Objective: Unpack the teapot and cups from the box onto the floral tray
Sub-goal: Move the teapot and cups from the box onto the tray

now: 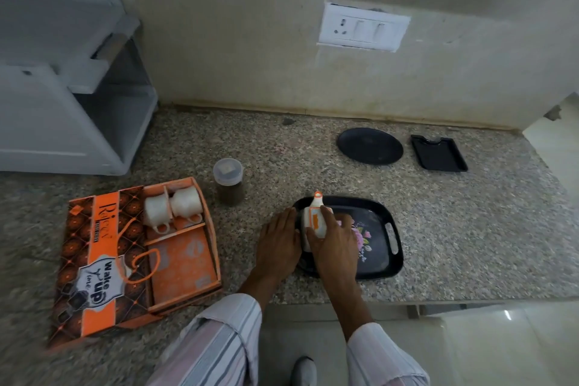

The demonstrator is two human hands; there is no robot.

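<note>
Both sleeves (219,341) low in frame, my right hand (332,238) grips the teapot (315,219), left hand (279,241) flat beside, so I should seat it squarely on the floral tray (380,247).

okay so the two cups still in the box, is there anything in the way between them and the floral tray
Mostly clear. The cups lie in the far compartment of the open box, uncovered. Bare counter runs from there to the tray. The lidded jar stands just behind that line. The left hand, right hand and teapot fill the tray's left end.
</note>
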